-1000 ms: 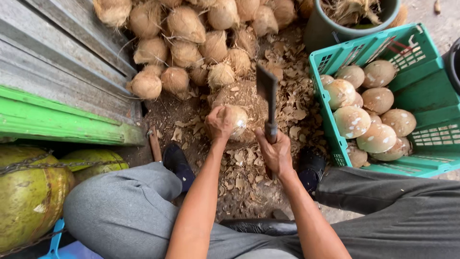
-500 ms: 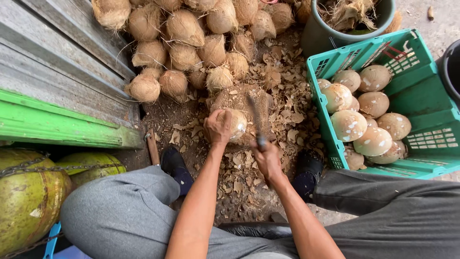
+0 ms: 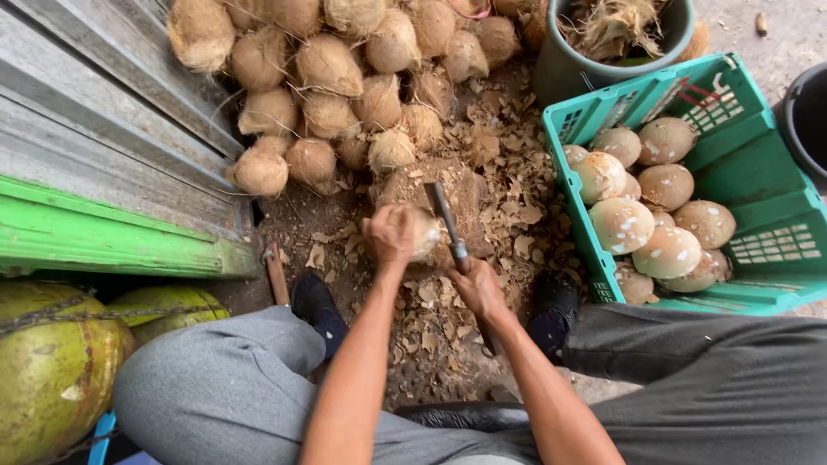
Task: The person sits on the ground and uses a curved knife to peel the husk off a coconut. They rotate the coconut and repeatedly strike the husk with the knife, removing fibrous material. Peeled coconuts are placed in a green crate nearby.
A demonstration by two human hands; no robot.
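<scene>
Brown husk chips carpet the ground where two hands work a coconut with a cleaver.

The left hand (image 3: 389, 234) curls tightly round a pale, partly peeled coconut (image 3: 422, 234), pressing it on a husk-strewn chopping block (image 3: 461, 194) at centre. The right hand (image 3: 478, 288) is clenched on the handle of a cleaver (image 3: 444, 215), its blade touching the coconut's right side. At far left lies a heap of some fifteen hairy brown coconuts (image 3: 327, 95). At right, a green plastic crate (image 3: 775, 215) holds about nine peeled ones. Two large green coconuts (image 3: 52, 362) sit near left.
</scene>
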